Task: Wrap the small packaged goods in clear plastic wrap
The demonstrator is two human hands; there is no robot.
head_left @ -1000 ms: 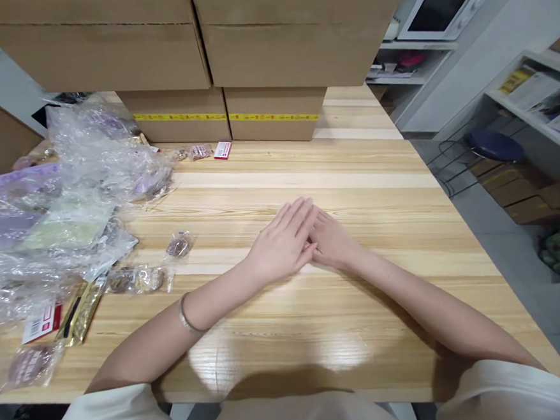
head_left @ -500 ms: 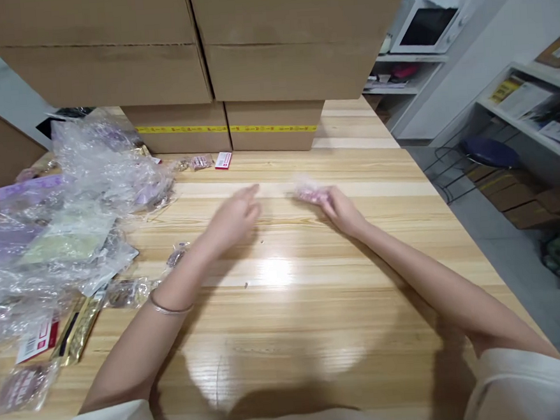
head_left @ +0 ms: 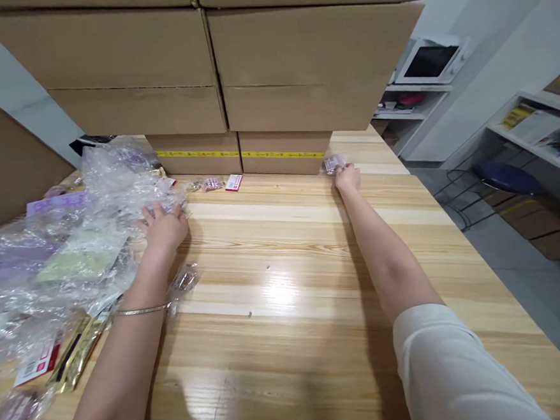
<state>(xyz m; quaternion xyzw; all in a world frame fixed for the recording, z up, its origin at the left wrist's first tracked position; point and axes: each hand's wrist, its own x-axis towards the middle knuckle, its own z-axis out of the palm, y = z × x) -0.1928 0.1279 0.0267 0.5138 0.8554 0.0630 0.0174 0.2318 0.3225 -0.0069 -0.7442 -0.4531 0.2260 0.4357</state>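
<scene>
Both hands have been parted: right hand [head_left: 347, 177] pinched shut on small wrapped packet [head_left: 332, 163] at bench [head_left: 312, 265] far edge beside cartons [head_left: 276, 152]; left hand [head_left: 163, 228] spread flat on plastic bag heap [head_left: 93, 216]. Packet judged light, crinkly, slippery; best taken at wrapper edge.

Packing stockroom, stacked cardboard cartons [head_left: 212, 67], storage shelves [head_left: 538, 134], plastic packets [head_left: 67, 250]

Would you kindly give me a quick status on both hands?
Left hand open on the plastic bag pile. Right hand holds a small clear packet at the cardboard boxes. Table between them.
</scene>
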